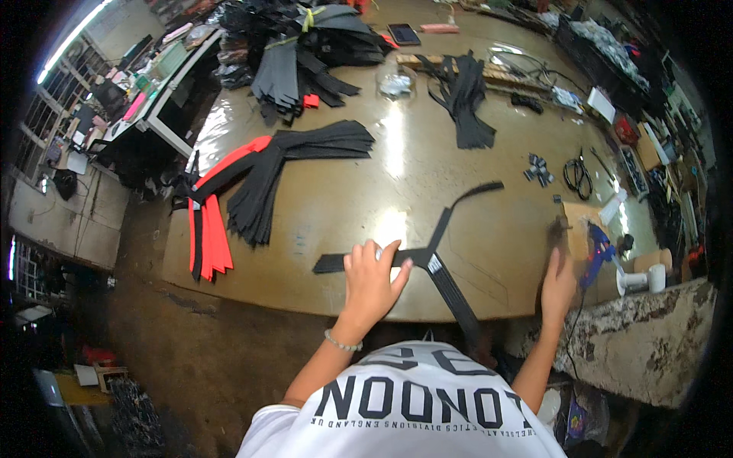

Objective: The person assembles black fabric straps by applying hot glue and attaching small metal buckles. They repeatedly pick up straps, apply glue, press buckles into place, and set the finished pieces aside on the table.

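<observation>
On the near part of the table (pixel 321 206) lies a dark, Y-shaped webbing strap (pixel 450 294). It has a small pale label at its joint, and one arm curves away to the far right. My left hand (pixel 370 278) rests over the strap's left arm, fingers spread, thumb and forefinger near the joint. My right hand (pixel 558 288) is at the right edge of the table, closed and smeared by motion. A small dark shape shows at its fingertips, too blurred to name. Just right of that hand is a blue glue gun (pixel 599 252) with a cord.
Black and red strap bundles (pixel 256 183) lie at left; grey and black ones (pixel 305 61) are piled behind. Another black bundle (pixel 466 103) lies farther back. Scissors (pixel 579 175), small dark buckle-like pieces (pixel 539 171), a tan board (pixel 584 225) and a white spool (pixel 641 281) are at right.
</observation>
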`<move>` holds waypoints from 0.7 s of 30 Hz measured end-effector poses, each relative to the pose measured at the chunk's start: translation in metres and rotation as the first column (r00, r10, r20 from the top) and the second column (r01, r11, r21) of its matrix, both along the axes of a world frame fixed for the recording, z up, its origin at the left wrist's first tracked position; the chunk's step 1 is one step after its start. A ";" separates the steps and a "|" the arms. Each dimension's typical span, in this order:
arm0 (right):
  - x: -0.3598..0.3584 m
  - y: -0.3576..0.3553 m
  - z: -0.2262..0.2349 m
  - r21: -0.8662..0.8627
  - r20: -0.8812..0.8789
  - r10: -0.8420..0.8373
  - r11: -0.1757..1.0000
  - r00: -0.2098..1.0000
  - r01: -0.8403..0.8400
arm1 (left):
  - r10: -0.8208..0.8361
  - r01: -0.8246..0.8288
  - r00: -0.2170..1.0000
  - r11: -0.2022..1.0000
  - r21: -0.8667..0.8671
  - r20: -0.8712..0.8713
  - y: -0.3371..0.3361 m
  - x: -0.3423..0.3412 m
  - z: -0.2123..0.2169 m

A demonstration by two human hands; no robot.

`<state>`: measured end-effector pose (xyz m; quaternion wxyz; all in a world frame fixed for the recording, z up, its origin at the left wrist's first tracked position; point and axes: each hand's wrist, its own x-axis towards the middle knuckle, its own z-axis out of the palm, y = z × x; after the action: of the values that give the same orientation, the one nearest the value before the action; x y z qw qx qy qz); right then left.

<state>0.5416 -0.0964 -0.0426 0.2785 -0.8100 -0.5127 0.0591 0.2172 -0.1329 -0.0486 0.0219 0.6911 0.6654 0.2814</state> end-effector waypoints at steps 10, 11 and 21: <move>-0.029 -0.002 -0.011 -0.099 0.526 0.085 0.994 0.846 -0.039 | -0.426 0.442 0.848 0.897 0.022 0.314 0.052 -0.012 0.023; -0.028 -0.003 -0.013 -0.081 0.523 0.085 0.995 0.848 -0.050 | -0.399 0.405 0.872 0.914 0.042 0.284 0.063 -0.019 0.036; -0.024 -0.003 -0.018 -0.038 0.526 0.059 0.998 0.848 -0.046 | 0.309 -0.564 0.716 0.785 0.258 0.626 0.038 -0.344 0.048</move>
<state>0.5173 -0.0989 -0.0609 0.1158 -0.7842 -0.5905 -0.1516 -0.1263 -0.0945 -0.0011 -0.0094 0.3839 0.6977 0.6047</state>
